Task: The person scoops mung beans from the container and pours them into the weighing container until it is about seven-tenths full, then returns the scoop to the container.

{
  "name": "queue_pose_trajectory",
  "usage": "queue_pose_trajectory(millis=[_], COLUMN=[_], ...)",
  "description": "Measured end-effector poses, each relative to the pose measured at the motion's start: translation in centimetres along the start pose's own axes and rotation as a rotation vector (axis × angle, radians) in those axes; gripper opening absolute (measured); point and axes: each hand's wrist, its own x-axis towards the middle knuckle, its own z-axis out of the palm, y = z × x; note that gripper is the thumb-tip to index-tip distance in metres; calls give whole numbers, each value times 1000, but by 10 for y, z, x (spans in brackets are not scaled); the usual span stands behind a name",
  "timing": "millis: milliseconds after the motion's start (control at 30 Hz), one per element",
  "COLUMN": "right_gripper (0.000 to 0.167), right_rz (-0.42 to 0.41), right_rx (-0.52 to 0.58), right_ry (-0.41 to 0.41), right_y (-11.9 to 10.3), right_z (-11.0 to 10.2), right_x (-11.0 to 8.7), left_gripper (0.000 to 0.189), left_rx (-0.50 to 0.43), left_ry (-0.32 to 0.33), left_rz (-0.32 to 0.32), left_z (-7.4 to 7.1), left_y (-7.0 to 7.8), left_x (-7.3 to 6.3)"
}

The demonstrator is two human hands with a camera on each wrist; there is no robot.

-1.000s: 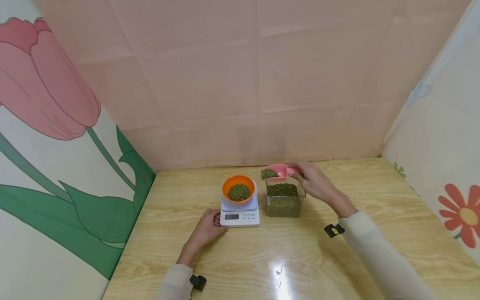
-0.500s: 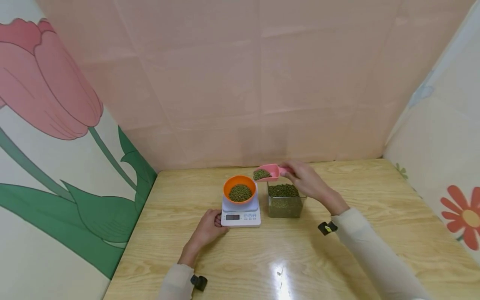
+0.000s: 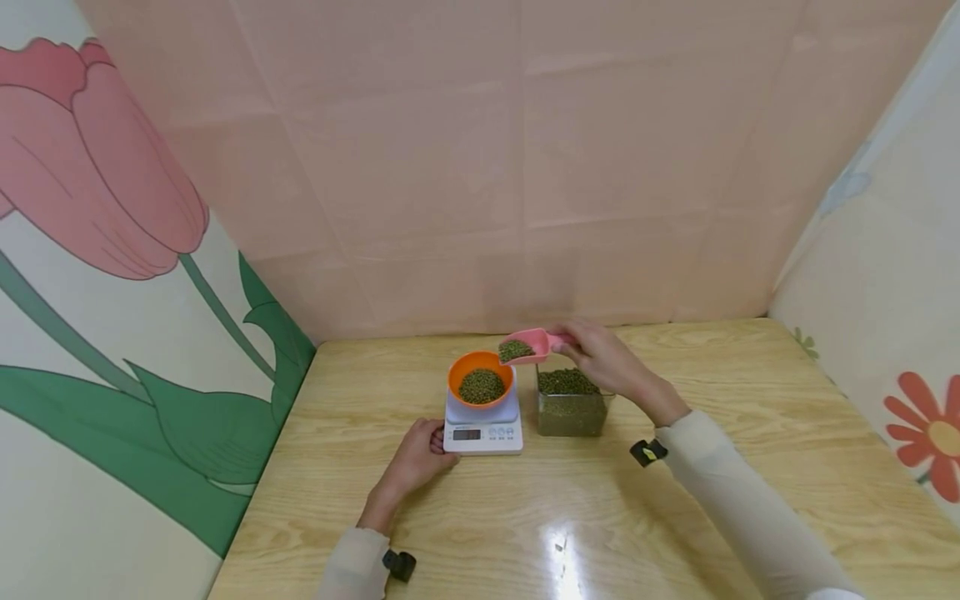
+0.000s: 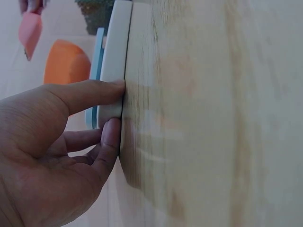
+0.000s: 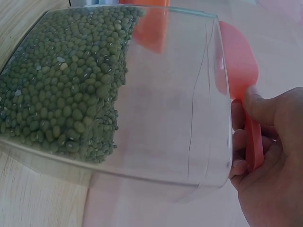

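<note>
My right hand [image 3: 596, 354] grips the handle of a pink scoop [image 3: 538, 342] loaded with mung beans [image 3: 515, 350]. The scoop's front edge overlaps the right rim of an orange bowl [image 3: 457, 375] in the head view. More mung beans lie in that bowl, which stands on a white kitchen scale [image 3: 457, 446]. At the scale's left front corner, my left hand [image 3: 416, 457] holds the body between thumb and fingers, as the left wrist view [image 4: 61, 142] shows close up. Right of the scale stands a clear rectangular container [image 5: 165, 104], part filled with mung beans [image 5: 66, 80].
The wooden table [image 3: 600, 517] runs up to a pink-covered wall [image 3: 420, 167] at the back. A tulip mural [image 3: 97, 183] covers the left wall, and a red flower [image 3: 930, 433] is on the right one. The container stands close beside the scale, under the right forearm.
My right hand has carried the loaded scoop leftward from above the container to the bowl's right rim. My left hand stays at the scale's corner.
</note>
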Motion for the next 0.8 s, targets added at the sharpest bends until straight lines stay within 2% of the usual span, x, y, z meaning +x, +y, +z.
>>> queue_pose_trajectory(millis=[533, 800], right_gripper=[27, 28], right_rz=[-48, -83], right_rx=[-6, -52], right_ry=[-23, -25], right_y=[-6, -6], right_z=[4, 8], right_x=[10, 12], left_gripper=[62, 63], left_rx=[4, 8], left_ry=[2, 7], left_rz=[1, -14], left_z=[0, 0], left_y=[0, -1], left_x=[0, 0])
